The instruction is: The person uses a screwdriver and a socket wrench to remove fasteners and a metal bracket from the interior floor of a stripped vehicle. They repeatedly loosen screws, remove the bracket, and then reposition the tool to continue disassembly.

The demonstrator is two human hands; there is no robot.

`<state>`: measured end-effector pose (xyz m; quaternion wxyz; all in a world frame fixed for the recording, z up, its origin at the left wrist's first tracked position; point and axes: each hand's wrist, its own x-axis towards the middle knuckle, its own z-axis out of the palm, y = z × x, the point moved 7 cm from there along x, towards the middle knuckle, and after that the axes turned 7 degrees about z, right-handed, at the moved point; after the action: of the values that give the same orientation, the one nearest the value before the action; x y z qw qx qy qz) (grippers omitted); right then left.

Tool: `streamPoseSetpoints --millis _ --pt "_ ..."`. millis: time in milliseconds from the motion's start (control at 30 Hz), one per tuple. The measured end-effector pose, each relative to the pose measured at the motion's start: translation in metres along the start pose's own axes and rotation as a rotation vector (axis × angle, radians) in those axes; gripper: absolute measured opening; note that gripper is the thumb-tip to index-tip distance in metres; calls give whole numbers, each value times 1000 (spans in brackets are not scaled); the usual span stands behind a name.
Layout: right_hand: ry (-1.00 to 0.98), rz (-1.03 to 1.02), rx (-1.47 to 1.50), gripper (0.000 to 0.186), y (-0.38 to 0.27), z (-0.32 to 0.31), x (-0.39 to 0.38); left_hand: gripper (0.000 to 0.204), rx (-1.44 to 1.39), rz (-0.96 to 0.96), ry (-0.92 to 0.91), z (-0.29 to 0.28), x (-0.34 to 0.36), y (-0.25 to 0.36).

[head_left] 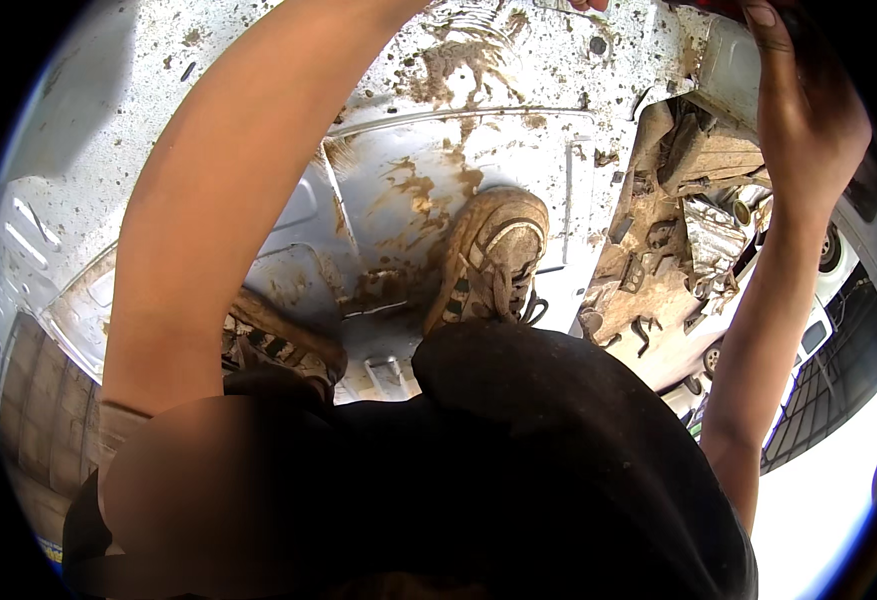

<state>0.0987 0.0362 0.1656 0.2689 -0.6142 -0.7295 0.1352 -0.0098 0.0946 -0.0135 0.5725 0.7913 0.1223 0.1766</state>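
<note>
My left forearm (228,190) reaches up and across, and its hand runs out past the top edge. A bit of fingertip (588,4) shows at that edge, probably from my left hand; what it touches is cut off. On the right, my right hand (808,125) is raised at the upper corner. Its thumb points up against a dark, partly red thing (713,6), while the other fingers are hidden in shadow. Under me is a white metal vehicle floor panel (388,180), smeared with brown mud.
My muddy shoes (498,250) stand on the panel. Right of it, an opening shows dirt ground (623,300) below with scattered metal scrap (713,235). A white vehicle (813,335) and a dark barred structure (833,390) are farther off. Paving (43,410) shows at lower left.
</note>
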Motion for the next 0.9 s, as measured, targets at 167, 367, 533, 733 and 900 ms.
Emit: streamPoseSetpoints --millis 167,367,533,733,900 --pt "-20 -5 16 22 4 4 -11 14 156 -25 -41 2 3 10" --pt "63 127 -54 19 -8 1 -11 12 142 -24 -43 -5 0 17" --pt "136 145 15 17 -11 4 -10 12 139 -50 -18 -9 -1 16" --pt "162 305 209 15 -7 11 -24 16 226 -104 17 2 5 13" --pt "392 360 765 18 -31 40 -37 31 344 95 96 -3 -7 28"
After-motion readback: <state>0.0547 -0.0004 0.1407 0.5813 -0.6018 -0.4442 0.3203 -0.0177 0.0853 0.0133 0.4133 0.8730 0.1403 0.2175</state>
